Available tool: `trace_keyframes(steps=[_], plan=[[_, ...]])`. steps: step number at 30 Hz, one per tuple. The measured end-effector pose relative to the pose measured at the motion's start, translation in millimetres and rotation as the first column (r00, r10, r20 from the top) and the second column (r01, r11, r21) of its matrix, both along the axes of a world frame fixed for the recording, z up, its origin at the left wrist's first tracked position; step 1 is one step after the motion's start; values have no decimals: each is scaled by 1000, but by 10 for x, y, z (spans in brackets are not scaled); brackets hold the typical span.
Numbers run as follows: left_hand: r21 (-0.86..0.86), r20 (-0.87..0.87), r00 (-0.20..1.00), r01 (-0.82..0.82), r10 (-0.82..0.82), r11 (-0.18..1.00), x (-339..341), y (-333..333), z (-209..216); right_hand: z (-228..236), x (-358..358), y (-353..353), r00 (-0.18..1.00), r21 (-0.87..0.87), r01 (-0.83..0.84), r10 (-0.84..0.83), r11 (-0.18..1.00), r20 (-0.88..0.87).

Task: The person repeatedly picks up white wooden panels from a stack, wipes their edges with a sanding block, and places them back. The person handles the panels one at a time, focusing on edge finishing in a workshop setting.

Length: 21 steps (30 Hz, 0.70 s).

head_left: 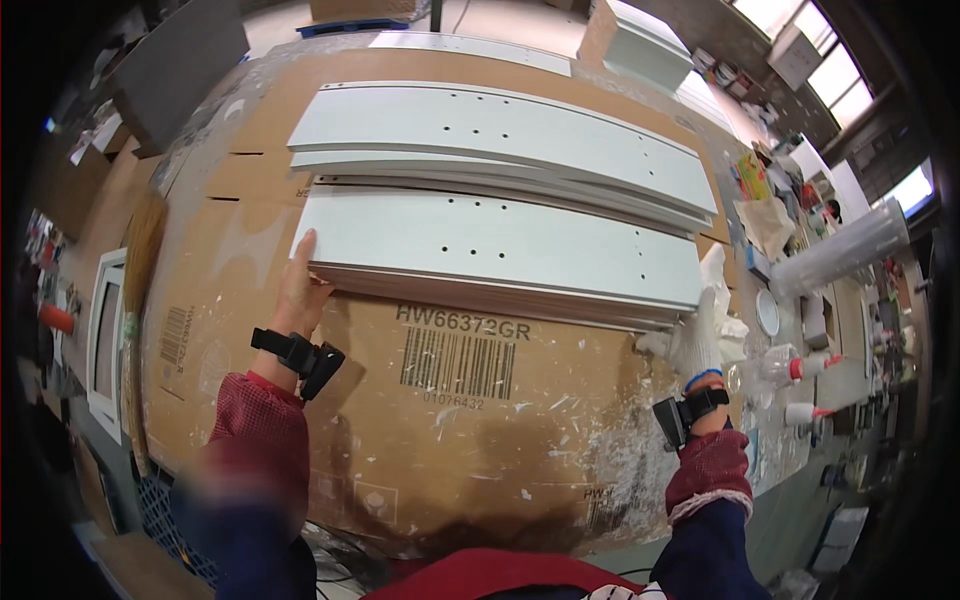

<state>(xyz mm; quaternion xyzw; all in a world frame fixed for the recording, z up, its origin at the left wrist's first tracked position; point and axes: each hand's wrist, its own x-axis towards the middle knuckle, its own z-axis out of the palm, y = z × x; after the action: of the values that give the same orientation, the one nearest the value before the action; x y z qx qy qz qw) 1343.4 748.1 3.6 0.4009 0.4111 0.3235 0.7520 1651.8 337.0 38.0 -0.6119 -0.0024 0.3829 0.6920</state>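
The bare left hand (303, 285) clasps the near-left corner of a front stack of long, white, drilled boards (560, 245); the white-gloved right hand (693, 335) meets its right end, grip I cannot tell. The stack lies on flat brown cardboard (560, 400); a similar rear stack (570, 128) sits behind.

We see cardboard (240, 265) covering the worktable (210, 135). On it lies the front panel stack (500, 240); just behind this, the rear stack (490, 120).

Left hand (299, 292) and right hand (694, 337) reach forward, well apart.
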Motion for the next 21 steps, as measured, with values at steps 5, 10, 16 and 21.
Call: trace_keyframes(steps=[5,10,16,21], plan=[[475,-480,876,218,44,853,-109,213,73,-395,758,-702,836,-255,329,-155,909,526],[719,-369,928,324,-57,615,40,727,356,424,471,244,504,-405,465,141,787,852],[778,-517,855,494,-51,388,508,1094,589,399,1127,397,660,-327,243,91,913,746],[803,-530,846,522,-54,288,573,1211,573,257,1125,425,627,-296,255,75,921,775]])
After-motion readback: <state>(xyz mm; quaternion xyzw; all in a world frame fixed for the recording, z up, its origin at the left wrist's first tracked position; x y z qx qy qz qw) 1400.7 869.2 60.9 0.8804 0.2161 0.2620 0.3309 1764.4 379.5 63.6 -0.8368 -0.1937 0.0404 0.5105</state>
